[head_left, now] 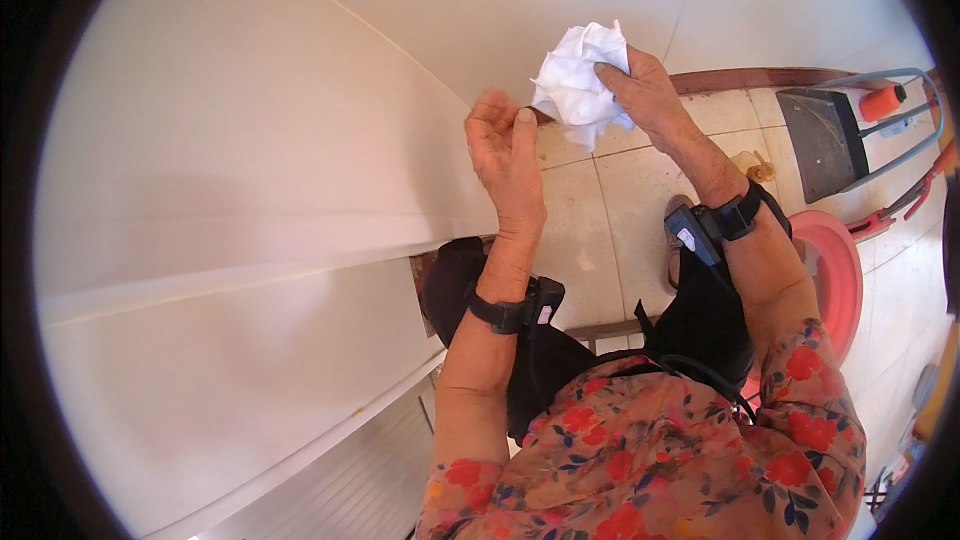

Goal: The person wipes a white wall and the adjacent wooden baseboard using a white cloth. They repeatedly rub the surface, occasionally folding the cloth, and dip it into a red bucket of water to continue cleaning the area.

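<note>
A crumpled white cloth (581, 78) is pinched in my right hand (649, 93), with the thumb lying over its folds and the fingers behind it. My left hand (506, 150) is raised just left of the cloth, its fingers curled and a little blurred, its thumb tip close to the cloth's lower left edge. Whether that thumb or the fingers touch the cloth I cannot tell. Both hands are up in front of a pale wall, above the tiled floor. Each forearm has a black strap with a small dark device on it.
White panelled surfaces (225, 165) rise close on the left. A dustpan (825, 138) and an orange spool (882, 103) lie at the upper right. Below them are a red-handled tool (874, 225) and a pink basin (844, 277) beside my leg.
</note>
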`<control>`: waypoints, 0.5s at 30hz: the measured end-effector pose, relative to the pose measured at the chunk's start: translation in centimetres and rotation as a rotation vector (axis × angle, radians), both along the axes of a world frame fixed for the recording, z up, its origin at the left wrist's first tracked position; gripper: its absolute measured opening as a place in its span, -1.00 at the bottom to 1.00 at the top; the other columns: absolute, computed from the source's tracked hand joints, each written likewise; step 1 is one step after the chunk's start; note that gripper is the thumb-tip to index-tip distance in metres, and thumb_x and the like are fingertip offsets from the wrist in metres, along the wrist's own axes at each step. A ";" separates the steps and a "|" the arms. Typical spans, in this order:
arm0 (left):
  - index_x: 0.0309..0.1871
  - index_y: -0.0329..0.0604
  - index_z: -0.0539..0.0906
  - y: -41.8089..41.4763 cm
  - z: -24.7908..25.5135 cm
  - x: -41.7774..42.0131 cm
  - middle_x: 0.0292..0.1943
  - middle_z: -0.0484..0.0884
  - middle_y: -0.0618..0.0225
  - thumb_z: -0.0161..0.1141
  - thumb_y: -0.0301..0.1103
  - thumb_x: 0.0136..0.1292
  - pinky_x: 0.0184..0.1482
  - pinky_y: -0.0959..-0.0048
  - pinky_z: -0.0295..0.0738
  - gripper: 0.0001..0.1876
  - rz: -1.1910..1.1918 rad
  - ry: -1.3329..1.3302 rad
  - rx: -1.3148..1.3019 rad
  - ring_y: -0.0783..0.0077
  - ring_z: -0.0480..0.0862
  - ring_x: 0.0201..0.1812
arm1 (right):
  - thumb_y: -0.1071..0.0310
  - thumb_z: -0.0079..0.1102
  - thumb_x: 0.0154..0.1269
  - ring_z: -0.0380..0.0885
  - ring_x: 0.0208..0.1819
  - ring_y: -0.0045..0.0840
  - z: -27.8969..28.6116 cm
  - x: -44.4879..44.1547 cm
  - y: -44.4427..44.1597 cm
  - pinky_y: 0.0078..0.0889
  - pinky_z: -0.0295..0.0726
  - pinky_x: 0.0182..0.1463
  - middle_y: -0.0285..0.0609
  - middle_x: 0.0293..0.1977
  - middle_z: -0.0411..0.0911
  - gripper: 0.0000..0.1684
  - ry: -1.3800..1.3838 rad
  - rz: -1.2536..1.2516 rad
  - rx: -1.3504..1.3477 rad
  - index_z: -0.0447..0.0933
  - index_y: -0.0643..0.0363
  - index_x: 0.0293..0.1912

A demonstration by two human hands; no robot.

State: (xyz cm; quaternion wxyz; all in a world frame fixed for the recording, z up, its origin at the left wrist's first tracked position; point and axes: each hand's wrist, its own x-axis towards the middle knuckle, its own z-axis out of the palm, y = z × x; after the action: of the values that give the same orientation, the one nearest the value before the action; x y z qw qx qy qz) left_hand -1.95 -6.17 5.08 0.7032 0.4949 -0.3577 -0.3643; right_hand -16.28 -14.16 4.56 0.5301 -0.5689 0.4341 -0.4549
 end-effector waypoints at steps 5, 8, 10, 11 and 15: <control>0.09 -0.28 0.45 0.5 -0.4 0.4 0.09 0.44 0.15 0.07 -0.49 0.16 0.16 0.37 0.25 -0.62 -0.246 -0.784 -0.276 0.25 0.41 0.10 | 0.39 -0.01 0.19 0.49 -0.34 -0.61 -1.0 -0.3 0.0 -0.47 0.47 -0.24 -0.27 -0.33 0.56 -0.70 0.196 0.135 -0.004 0.46 0.26 -0.07; 0.18 -0.31 0.36 0.3 -0.9 -0.6 0.14 0.39 -0.06 0.10 -0.41 0.14 0.24 0.23 0.15 -0.51 -0.274 -0.958 -0.275 0.00 0.31 0.23 | 0.41 -0.01 0.19 0.50 -0.34 -0.64 0.6 0.4 0.9 -0.53 0.48 -0.25 -0.27 -0.31 0.55 -0.71 0.004 0.256 0.178 0.47 0.26 -0.08; 0.22 -0.33 0.31 0.4 -0.7 -0.7 0.16 0.37 -0.03 0.10 -0.39 0.18 0.26 0.27 0.12 -0.48 -0.229 -0.833 -0.264 0.12 0.30 0.23 | 0.42 -0.01 0.20 0.50 -0.33 -0.66 1.4 -0.1 1.0 -0.57 0.49 -0.25 -0.26 -0.30 0.55 -0.71 -0.100 0.299 0.237 0.47 0.27 -0.08; 0.24 -0.35 0.28 0.4 -0.7 -0.7 0.16 0.35 -0.02 0.10 -0.37 0.20 0.27 0.30 0.11 -0.46 -0.207 -0.770 -0.258 0.17 0.29 0.23 | 0.41 0.00 0.20 0.50 -0.33 -0.66 1.5 -0.1 1.0 -0.58 0.50 -0.24 -0.26 -0.30 0.55 -0.71 -0.115 0.316 0.235 0.47 0.28 -0.08; 0.25 -0.39 0.21 0.1 -1.3 0.8 0.10 0.41 -0.01 0.16 -0.27 0.19 0.21 0.31 0.23 -0.37 -0.326 -0.508 -0.045 0.17 0.39 0.16 | 0.40 0.05 0.18 0.52 -0.30 -0.67 1.6 -0.1 1.1 -0.59 0.53 -0.21 -0.25 -0.28 0.55 -0.68 -0.121 0.407 0.238 0.46 0.31 -0.07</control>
State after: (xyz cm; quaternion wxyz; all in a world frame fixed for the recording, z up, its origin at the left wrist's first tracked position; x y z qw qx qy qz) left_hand -1.20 -6.12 3.77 0.5343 0.4903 -0.6049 -0.3291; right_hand -16.41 -13.03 6.15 0.6992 -0.5499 0.3286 -0.3175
